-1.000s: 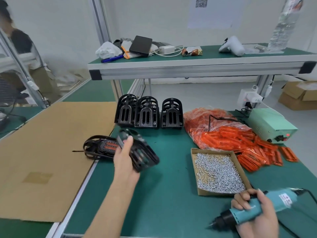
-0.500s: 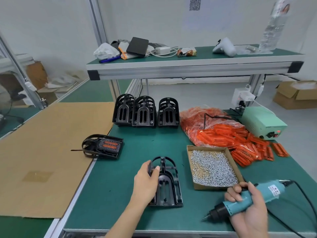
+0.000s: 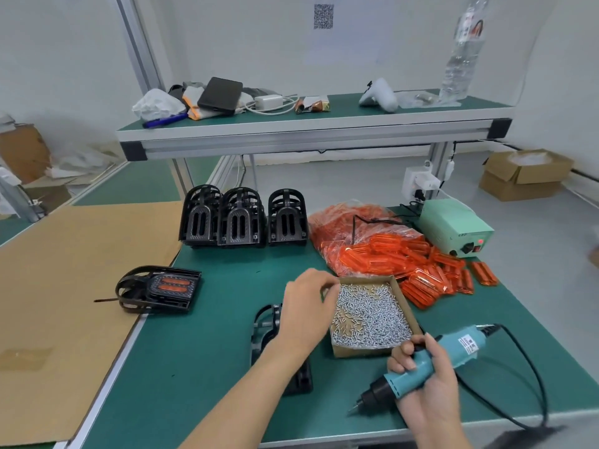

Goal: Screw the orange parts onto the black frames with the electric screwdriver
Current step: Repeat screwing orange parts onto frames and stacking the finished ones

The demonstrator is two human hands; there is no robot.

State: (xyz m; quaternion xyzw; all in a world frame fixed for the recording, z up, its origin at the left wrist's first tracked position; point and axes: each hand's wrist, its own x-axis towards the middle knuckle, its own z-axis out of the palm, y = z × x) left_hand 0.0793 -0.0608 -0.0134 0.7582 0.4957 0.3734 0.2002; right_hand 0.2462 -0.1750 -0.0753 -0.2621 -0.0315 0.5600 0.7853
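My left hand [image 3: 306, 307] hovers at the left rim of the cardboard box of screws [image 3: 359, 350], fingers bent, with a gap between thumb and forefinger and nothing visible in it. Beneath that wrist a black frame [image 3: 267, 328] lies flat on the green mat, partly hidden by my forearm. My right hand [image 3: 429, 388] grips the teal electric screwdriver [image 3: 466, 343], bit pointing down-left just above the mat. Orange parts [image 3: 434, 275] spill from a clear bag [image 3: 356, 231] behind the box. One frame fitted with orange parts [image 3: 162, 288] lies at the left.
Stacks of black frames [image 3: 241, 218] stand upright at the back of the mat. A green power unit [image 3: 453, 226] sits at the right rear, its black cable [image 3: 531, 367] looping past my right hand. A cardboard sheet [image 3: 64, 286] covers the left side. A cluttered upper shelf [image 3: 308, 132] overhangs the back.
My left hand carried a black frame from the left, laid it flat on the mat, let go and moved right to the screw box. My right hand kept hold of the screwdriver.
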